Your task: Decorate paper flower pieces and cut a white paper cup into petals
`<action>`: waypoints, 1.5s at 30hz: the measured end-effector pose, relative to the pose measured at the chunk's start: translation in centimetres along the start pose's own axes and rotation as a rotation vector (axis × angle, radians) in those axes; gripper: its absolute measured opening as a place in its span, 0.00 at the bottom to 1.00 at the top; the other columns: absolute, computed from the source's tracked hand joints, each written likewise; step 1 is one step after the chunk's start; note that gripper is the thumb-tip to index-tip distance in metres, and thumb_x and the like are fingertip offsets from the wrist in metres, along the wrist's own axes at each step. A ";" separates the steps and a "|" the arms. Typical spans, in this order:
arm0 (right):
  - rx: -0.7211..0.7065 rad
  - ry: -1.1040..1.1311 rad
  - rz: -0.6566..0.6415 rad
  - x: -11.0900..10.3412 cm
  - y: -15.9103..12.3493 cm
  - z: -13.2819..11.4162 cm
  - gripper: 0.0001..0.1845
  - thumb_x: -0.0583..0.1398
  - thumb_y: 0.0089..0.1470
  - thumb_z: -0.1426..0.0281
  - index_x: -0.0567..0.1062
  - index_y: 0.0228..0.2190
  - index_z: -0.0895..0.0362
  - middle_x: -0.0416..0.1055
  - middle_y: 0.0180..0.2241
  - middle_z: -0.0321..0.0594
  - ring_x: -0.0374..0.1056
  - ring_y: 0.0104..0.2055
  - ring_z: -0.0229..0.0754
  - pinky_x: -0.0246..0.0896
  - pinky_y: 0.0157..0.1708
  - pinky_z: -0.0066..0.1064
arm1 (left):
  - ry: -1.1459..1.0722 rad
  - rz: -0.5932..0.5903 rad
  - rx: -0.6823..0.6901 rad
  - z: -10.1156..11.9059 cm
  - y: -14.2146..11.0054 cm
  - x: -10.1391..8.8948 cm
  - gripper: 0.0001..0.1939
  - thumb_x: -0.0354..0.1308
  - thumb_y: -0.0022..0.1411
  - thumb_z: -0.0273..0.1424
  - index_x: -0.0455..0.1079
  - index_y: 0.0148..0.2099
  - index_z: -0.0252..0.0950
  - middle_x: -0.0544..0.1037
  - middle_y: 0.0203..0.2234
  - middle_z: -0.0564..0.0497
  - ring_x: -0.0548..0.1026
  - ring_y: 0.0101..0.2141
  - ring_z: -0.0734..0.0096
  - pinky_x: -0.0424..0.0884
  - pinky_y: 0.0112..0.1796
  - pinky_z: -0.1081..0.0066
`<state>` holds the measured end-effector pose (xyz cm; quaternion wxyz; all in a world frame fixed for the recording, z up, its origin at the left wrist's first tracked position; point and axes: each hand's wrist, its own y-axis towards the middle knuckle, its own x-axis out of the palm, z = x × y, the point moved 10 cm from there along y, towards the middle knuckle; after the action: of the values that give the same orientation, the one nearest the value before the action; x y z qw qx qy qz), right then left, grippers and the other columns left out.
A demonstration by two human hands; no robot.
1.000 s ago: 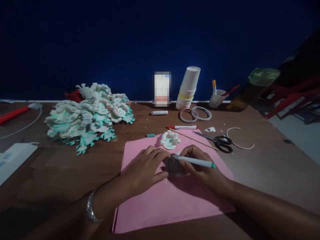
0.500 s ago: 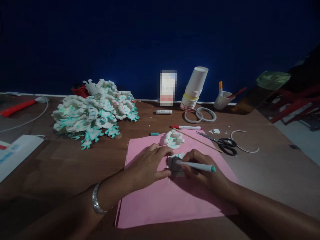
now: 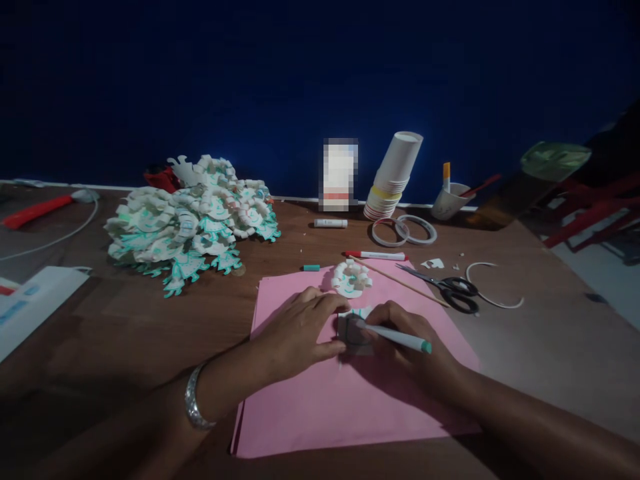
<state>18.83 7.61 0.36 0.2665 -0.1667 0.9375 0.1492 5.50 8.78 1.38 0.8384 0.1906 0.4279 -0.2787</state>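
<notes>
Red plastic makes up the long handle (image 3: 40, 211) at the table's far left, with a white flat package (image 3: 43, 303) nearer the front edge. Next comes a heap of white paper cutouts (image 3: 195, 227) marked in green. A silver bracelet (image 3: 197, 400) circles the left wrist; the left hand (image 3: 300, 333) has its grip parted, thumb and fingers spread at the left edge of a small piece of paper (image 3: 356, 343). That piece lies on pink sheets (image 3: 310, 413), just in front of a curled paper cutout (image 3: 351, 283). Over its right side, the right hand (image 3: 415, 333) has its grip closed around a white marker (image 3: 400, 337) with a green end; whether the tip touches is too dim to tell. Behind stands a leaning stack of paper cups (image 3: 400, 163). Farther right, black-handled scissors (image 3: 457, 293) lie beside a thin stick (image 3: 410, 285), and a white cup (image 3: 447, 203) holds pens.
</notes>
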 end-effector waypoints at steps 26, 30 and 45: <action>-0.011 0.007 -0.013 0.3 0.1 0.0 0.05 0.59 0.63 0.67 0.68 0.34 0.53 0.78 0.31 0.37 0.73 0.29 0.42 0.62 0.28 0.31 | 0.003 -0.006 -0.013 0.2 0.1 -0.2 0.25 0.67 0.58 0.34 0.65 0.56 0.43 0.74 0.48 0.48 0.69 0.50 0.54 0.68 0.49 0.56; -0.023 0.047 -0.025 0.4 0.2 -0.3 0.05 0.59 0.64 0.67 0.68 0.35 0.53 0.78 0.29 0.36 0.73 0.28 0.40 0.61 0.27 0.30 | -0.001 0.004 -0.004 0.1 0.0 -0.1 0.24 0.67 0.59 0.33 0.65 0.56 0.43 0.74 0.49 0.48 0.69 0.51 0.54 0.68 0.49 0.56; 0.011 0.132 -0.066 0.8 0.4 -0.6 0.06 0.60 0.64 0.65 0.70 0.35 0.53 0.82 0.32 0.38 0.77 0.33 0.42 0.67 0.34 0.31 | 0.000 -0.004 -0.002 0.2 0.0 -0.1 0.25 0.67 0.60 0.34 0.64 0.57 0.43 0.73 0.50 0.47 0.68 0.52 0.54 0.67 0.50 0.55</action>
<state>17.81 7.56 0.46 0.2099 -0.2057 0.9478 0.1240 5.58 8.75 1.60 0.8381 0.1887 0.4284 -0.2801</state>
